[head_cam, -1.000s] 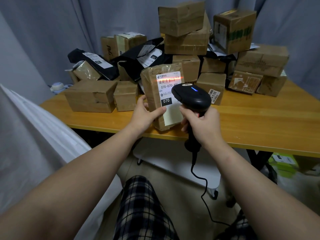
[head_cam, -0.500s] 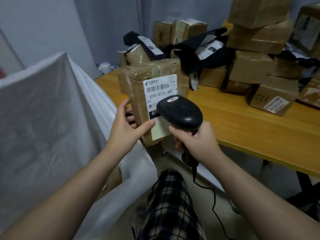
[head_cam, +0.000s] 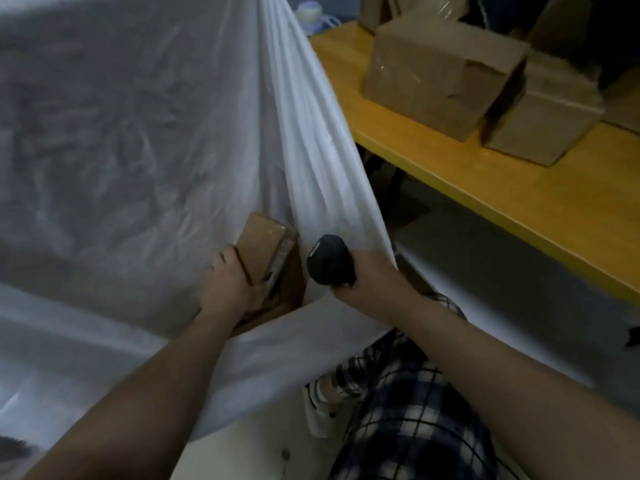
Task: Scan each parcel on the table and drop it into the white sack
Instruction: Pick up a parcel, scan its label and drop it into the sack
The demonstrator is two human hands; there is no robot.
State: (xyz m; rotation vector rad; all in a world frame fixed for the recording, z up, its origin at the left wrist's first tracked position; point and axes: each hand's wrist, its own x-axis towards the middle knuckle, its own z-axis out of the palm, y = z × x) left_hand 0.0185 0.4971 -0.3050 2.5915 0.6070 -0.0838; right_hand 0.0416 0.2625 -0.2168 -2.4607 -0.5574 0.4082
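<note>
parcel (head_cam: 261, 249) 1, left hand (head_cam: 230, 289), in white sack (head_cam: 138, 133) | scanner (head_cam: 330, 259) 1, right hand (head_cam: 374, 278)

White sack (head_cam: 173, 133), brown parcel (head_cam: 261, 249), black scanner (head_cam: 329, 259), yellow-orange table (head_cam: 519, 188), black-and-white plaid shorts (head_cam: 408, 427)

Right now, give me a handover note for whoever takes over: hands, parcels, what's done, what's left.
Left hand holds a parcel inside the sack mouth.
Right hand grips the scanner by the sack's rim.
Done: parcel is in the opening, not yet let go.
Left: release it, then scan and sack the boxes on the table.
</note>
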